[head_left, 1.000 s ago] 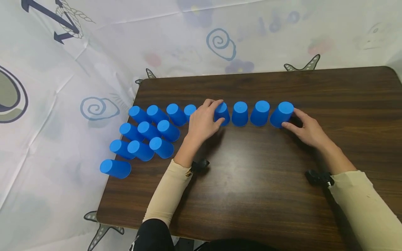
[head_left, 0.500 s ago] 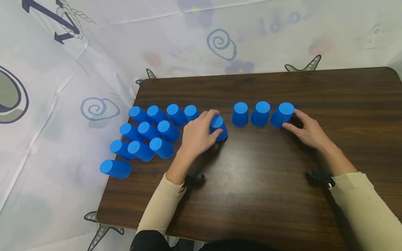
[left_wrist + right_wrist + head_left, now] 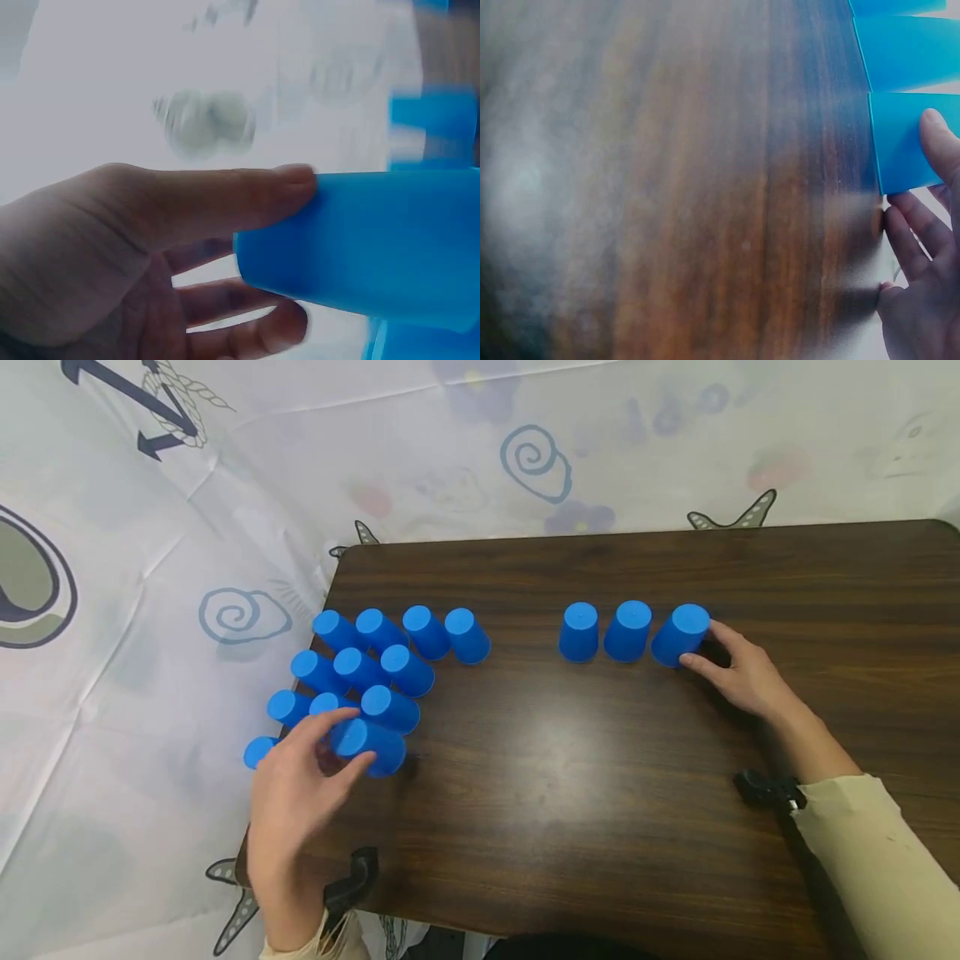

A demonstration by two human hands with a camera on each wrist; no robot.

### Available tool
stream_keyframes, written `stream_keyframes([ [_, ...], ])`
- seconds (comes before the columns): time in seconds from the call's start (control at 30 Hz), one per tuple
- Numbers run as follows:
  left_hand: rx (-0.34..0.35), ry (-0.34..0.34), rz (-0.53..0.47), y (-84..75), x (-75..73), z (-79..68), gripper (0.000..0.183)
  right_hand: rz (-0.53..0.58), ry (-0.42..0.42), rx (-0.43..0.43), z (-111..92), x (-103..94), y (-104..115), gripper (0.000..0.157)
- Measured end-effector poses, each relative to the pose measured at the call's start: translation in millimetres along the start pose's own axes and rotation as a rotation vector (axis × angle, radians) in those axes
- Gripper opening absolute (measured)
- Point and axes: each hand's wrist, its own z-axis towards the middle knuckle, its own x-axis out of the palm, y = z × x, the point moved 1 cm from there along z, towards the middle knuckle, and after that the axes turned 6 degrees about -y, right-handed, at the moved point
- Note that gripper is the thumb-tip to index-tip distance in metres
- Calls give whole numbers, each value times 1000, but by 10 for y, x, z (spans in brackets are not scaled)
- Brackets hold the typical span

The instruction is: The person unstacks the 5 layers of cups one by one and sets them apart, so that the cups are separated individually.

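My left hand (image 3: pixel 296 793) grips an upside-down blue cup (image 3: pixel 371 747) between thumb and fingers, over the near side of the left group of cups. In the left wrist view the thumb (image 3: pixel 255 195) lies along the tapered side of this cup (image 3: pixel 360 240). My right hand (image 3: pixel 750 677) holds the rightmost blue cup (image 3: pixel 681 635) of a row of three, which stands upside down on the table. The right wrist view shows the thumb (image 3: pixel 941 142) on that cup's side (image 3: pixel 900 150), with fingers at its other side.
Several blue cups stand upside down in staggered rows at the table's left, such as the far-row cup (image 3: pixel 468 637). Two more cups (image 3: pixel 579 633) stand left of the right-hand cup. A patterned white cloth (image 3: pixel 450 452) hangs behind the brown table (image 3: pixel 570 827).
My left hand has taken a cup from the left end of the right-hand row and carried it left and toward me, to the left group. The right hand stays at its cup.
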Motion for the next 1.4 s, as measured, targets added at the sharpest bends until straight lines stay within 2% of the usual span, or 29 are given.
stream_keyframes([
  [0.07,-89,-9,50,172,-91,-68,58,0,0,3,-3,0,-1,79],
  [0.13,-161,-1,97,319,-117,-114,58,3,-1,-1,-2,2,-3,79],
  [0.27,-288,14,170,542,-41,-184,58,4,-7,-10,13,-3,-1,78],
  [0.43,-432,11,183,698,62,-219,60,7,-6,-8,23,-13,0,79],
  [0.57,-478,-1,173,739,102,-186,61,11,-9,-7,14,-21,0,78],
  [0.83,-490,5,176,704,90,-151,65,7,-12,-17,13,-5,14,77],
  [0.97,-405,-94,203,528,29,-135,62,1,-14,-19,17,4,20,77],
  [1.07,-257,-212,190,316,40,-46,55,2,-18,-18,14,2,19,77],
  [1.13,-140,-244,148,155,104,50,54,2,-20,-13,9,0,14,78],
  [1.23,39,-208,41,-101,291,212,52,4,-19,-12,5,3,5,77],
  [1.4,286,-25,-73,-614,774,467,56,10,-18,-21,10,8,-11,76],
])
